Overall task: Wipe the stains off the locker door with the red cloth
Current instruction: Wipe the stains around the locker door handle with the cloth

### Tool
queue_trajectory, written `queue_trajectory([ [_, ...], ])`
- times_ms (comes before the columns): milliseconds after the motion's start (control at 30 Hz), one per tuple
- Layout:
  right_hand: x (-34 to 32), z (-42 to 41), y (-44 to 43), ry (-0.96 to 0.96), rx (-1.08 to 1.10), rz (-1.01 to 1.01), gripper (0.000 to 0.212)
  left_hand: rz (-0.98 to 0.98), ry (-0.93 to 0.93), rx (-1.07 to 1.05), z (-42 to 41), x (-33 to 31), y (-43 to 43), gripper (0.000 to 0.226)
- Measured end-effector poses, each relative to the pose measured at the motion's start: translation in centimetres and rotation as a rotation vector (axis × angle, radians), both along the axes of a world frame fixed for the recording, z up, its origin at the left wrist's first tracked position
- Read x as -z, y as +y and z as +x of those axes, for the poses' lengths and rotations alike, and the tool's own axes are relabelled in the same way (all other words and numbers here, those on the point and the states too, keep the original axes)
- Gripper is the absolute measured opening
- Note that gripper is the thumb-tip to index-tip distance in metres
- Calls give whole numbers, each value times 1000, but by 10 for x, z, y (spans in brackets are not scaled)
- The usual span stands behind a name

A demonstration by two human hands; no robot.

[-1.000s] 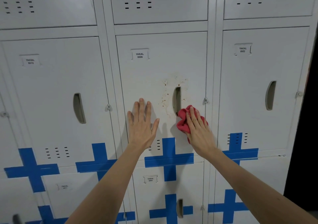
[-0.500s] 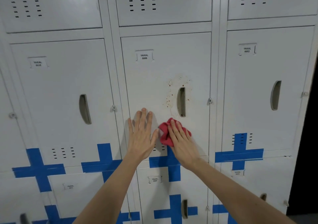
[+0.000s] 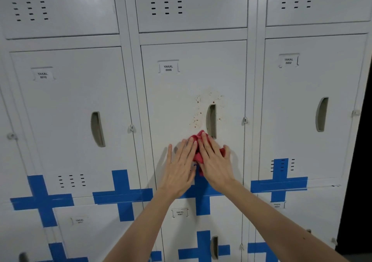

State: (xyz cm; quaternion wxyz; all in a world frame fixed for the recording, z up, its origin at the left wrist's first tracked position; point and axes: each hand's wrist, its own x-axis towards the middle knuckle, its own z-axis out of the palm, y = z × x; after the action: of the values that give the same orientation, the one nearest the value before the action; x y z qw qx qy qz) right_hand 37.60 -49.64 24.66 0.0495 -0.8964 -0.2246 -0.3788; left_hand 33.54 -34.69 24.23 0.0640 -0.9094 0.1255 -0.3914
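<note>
The middle locker door (image 3: 181,100), labelled YAKAL 0006, is pale grey with brown speckled stains (image 3: 198,116) left of and above its recessed handle (image 3: 211,120). My right hand (image 3: 213,161) presses the crumpled red cloth (image 3: 198,156) flat against the door just below the handle, fingers straight. Most of the cloth is hidden under that hand. My left hand (image 3: 179,169) lies flat on the door beside it, fingers straight, its fingertips touching the cloth's left edge.
Identical grey lockers stand left (image 3: 66,110) and right (image 3: 302,110), with more rows above and below. Blue tape crosses (image 3: 122,195) mark the lower doors. A dark gap (image 3: 362,161) lies past the right edge of the lockers.
My right hand swept the cloth left from beside the handle, then up and right to just under it. My left hand stayed flat on the door and now touches the cloth.
</note>
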Motion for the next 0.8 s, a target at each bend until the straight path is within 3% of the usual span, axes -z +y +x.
queue_trajectory([
  [200, -27, -1, 6, -62, 58, -16, 60, -53, -38, 4, -3, -4, 0, 71],
  [433, -22, -4, 4, -50, 65, -41, 61, -21, -61, 2, -4, -7, -1, 65],
  [533, -39, -5, 10, -65, 44, 22, 62, -114, -54, 61, -6, -7, -8, 74],
  [667, -43, -8, 11, 17, -158, 121, 62, -240, -2, 189, -3, -10, -22, 83],
  [800, -55, -12, -4, 220, -386, 216, 71, -317, 33, 334, 3, -16, -28, 88],
])
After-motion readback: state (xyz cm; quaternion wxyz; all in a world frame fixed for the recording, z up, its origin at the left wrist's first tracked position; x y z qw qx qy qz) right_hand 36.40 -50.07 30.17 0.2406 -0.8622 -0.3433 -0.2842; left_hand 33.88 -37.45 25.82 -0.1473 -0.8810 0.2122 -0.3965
